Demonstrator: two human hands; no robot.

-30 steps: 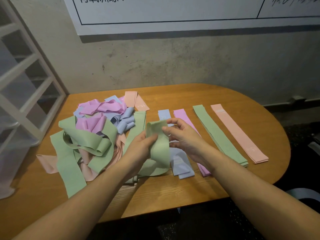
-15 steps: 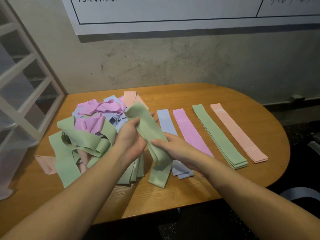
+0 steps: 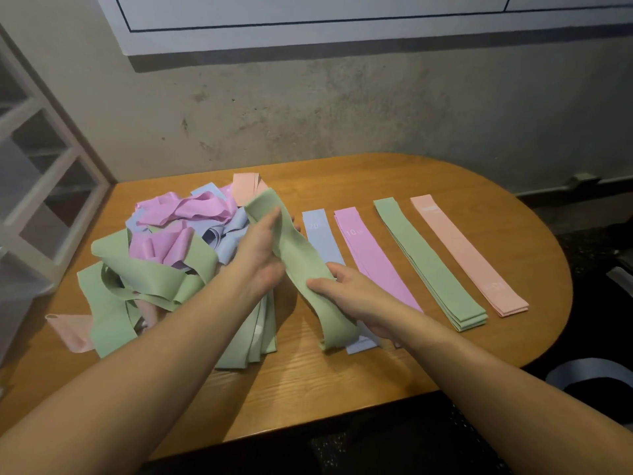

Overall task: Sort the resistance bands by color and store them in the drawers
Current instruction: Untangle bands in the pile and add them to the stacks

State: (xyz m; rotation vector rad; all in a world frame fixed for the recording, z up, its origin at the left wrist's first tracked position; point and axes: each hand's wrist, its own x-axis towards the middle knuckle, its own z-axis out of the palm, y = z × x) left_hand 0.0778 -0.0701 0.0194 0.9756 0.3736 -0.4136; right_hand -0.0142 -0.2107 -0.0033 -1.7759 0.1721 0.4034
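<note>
Green band (image 3: 301, 265) is stretched between my left hand (image 3: 260, 255) gripping its far end and my right hand (image 3: 346, 289) pinching lower down, over the table (image 3: 342, 378), four sorted stacks begun, the tangled pile (image 3: 164, 255) and drawers (image 3: 41, 186) untouched.

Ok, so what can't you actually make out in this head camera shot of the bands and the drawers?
- Near ends of the blue stack and purple stack: hidden behind the right hand and its forearm.
- How many bands lie in the unsorted pile: they overlap in a tangle.
- Drawer unit: cut off by the left edge; contents not visible.
- Wall sign: cropped by the top edge.
</note>
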